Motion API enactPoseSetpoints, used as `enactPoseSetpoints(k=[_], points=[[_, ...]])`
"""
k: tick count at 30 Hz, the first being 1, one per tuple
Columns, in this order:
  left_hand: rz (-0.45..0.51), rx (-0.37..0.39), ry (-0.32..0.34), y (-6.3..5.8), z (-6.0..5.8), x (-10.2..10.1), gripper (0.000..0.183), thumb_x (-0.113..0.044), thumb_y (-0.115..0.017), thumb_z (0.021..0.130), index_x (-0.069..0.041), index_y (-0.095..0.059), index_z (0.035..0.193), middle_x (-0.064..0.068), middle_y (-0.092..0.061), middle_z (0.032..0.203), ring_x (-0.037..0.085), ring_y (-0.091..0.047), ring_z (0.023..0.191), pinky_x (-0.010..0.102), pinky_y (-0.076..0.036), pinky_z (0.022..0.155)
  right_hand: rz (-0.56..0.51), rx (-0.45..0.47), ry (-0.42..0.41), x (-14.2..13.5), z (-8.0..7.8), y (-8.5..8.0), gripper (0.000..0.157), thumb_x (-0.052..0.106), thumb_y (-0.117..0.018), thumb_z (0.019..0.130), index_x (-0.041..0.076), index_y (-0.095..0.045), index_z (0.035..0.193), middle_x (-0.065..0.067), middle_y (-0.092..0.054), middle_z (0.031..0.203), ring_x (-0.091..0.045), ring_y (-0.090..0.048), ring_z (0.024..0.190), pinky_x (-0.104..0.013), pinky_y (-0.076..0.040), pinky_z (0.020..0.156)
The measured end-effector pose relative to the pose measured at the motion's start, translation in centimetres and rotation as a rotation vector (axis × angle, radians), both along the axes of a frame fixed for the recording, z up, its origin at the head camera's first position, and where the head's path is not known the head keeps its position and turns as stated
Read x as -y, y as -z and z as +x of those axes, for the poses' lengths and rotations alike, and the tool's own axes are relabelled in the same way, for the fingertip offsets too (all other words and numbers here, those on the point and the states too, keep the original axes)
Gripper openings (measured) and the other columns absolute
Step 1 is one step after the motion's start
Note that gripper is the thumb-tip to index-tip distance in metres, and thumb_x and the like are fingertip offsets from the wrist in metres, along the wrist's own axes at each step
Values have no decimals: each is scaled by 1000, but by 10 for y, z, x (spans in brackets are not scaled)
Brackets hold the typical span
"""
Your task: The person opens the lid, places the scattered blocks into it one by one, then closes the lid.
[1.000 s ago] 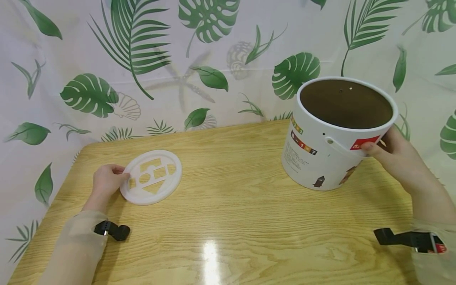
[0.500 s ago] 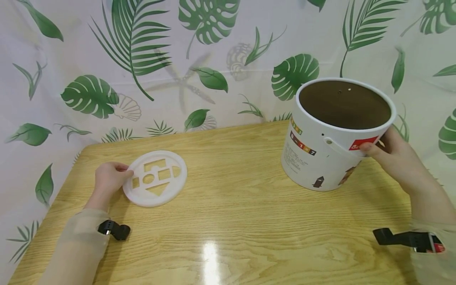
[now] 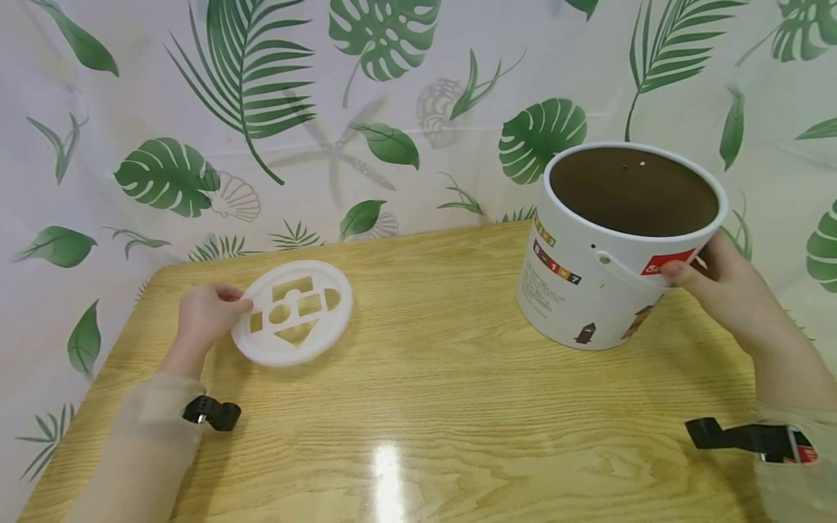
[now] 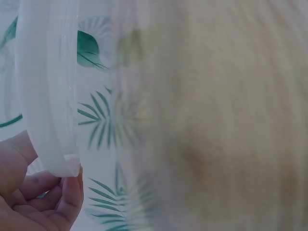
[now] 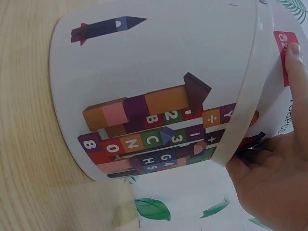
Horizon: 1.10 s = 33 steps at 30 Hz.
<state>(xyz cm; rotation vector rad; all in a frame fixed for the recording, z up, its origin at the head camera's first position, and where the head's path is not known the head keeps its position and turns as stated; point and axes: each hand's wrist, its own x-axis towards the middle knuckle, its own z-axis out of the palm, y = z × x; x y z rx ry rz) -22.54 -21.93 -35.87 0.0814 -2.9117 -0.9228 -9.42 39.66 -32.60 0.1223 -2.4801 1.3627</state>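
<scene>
My left hand (image 3: 212,312) pinches the left edge of a round white lid (image 3: 294,347) with shaped cut-outs: a circle, rectangles, a triangle. The lid is raised off the table at a slight tilt. Edge-on in the left wrist view, the lid's rim (image 4: 48,86) sits between thumb and curled fingers. On the right stands a white bucket (image 3: 569,305) printed with letters and block pictures, its brown inside facing up with no lid on. My right hand (image 3: 739,290) holds the bucket's right side, thumb on the red label (image 5: 284,62) below the rim, fingers behind and partly hidden.
The wooden table (image 3: 418,378) spreads between the two hands, with a bright light reflection near the front. Behind it hangs a white leaf-printed cloth (image 3: 418,181), close to the table's back edge. A black strapped device (image 3: 212,412) sits on the left wrist.
My left hand has lifted the lid from the table and moved it a little to the right and up. The right hand and the bucket have stayed nearly still.
</scene>
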Motion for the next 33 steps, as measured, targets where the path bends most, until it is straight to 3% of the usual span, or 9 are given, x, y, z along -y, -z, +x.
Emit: enactPoseSetpoints(k=[14,21,30,33], points=[[22,-53,124,-63,1,-51,30,-19,-68,86,5,-69,104,21,-67,99,29,-61,85,32,-49,68,-10,-6,-4,0,-1,0,70,9,-57,96,26,-19,153,-5,-32,144,-8,-28,131,-28,-17,114],[94,-68,171,-93,2,-82,28,-16,-67,85,4,-69,105,19,-67,98,26,-62,84,33,-52,71,-10,-14,-6,1,-1,0,70,9,-56,96,26,-19,153,-2,-32,144,-9,-27,132,-33,-14,115],[165,-123,226,-125,1,-131,21,-13,-68,84,1,-72,100,15,-68,93,23,-62,80,28,-53,66,-2,-9,-7,0,-1,1,70,9,-56,96,25,-18,153,-8,-29,147,-9,-26,134,-35,-13,115],[181,-122,236,-133,1,-148,21,-13,-69,84,0,-72,100,14,-68,93,22,-62,82,28,-53,67,-1,-16,-12,0,-2,1,70,9,-56,96,25,-19,153,-10,-29,148,-11,-26,134,-30,-16,115]])
